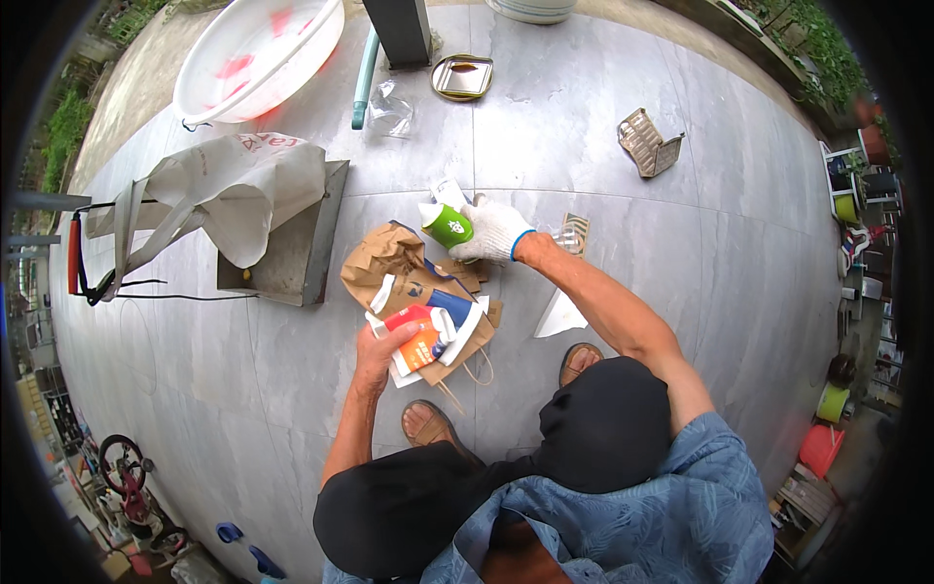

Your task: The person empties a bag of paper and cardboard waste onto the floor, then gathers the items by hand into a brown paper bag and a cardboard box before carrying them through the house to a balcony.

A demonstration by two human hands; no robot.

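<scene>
My bare left hand (377, 355) grips some flattened red, orange and white paper packaging (417, 350) above a brown paper bag (390, 266). The bag is crumpled, and a twisted-handle paper bag (467, 350) sticks out from beneath the packaging. On my right hand (495, 228) is a white knitted work glove with a blue cuff. Its fingers close around a green and white paper container (448, 225), just beyond the crumpled bag. A white printed piece of packaging (449, 193) lies behind that container. Brown cardboard pieces (467, 275) show partly under my gloved hand.
To the left, a white sack (241, 197) rests over a metal dustpan (310, 248). A white plastic basin (255, 66), clear plastic (392, 109) and a tin lid (462, 77) are farther off. Rightward lie a molded tray (651, 143), a clear cup (566, 238) and white paper (560, 315).
</scene>
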